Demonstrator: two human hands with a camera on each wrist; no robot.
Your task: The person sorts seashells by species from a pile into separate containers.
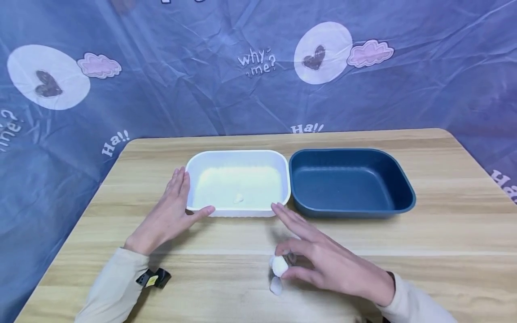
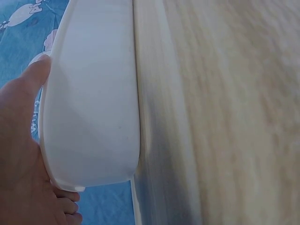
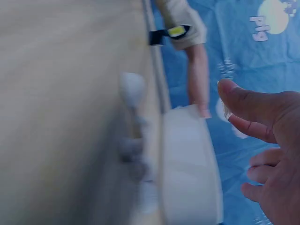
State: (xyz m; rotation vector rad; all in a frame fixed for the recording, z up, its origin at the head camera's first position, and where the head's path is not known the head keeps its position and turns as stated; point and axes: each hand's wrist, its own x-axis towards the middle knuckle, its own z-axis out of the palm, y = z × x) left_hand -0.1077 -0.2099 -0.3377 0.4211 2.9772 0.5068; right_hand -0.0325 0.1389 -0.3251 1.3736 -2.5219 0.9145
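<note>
My left hand (image 1: 165,215) rests at the near left corner of a white plastic basin (image 1: 238,213). Its fingers lie straight along the left side, with the thumb over the front rim. A small white shell (image 1: 239,198) lies inside the basin. My right hand (image 1: 327,262) pinches a white shell (image 1: 280,266) between thumb and index finger, above the table in front of the basin. The other fingers stretch toward the basin's near right corner. Below that hand lie several shells, among them a pale one (image 1: 276,285); they are blurred in the right wrist view.
A dark blue basin (image 1: 353,212) stands to the right, side by side with the white one. Both are on a wood-grain table (image 1: 218,269). A blue printed cloth (image 1: 202,89) hangs behind the table. A black strap device (image 1: 155,278) is on the left wrist.
</note>
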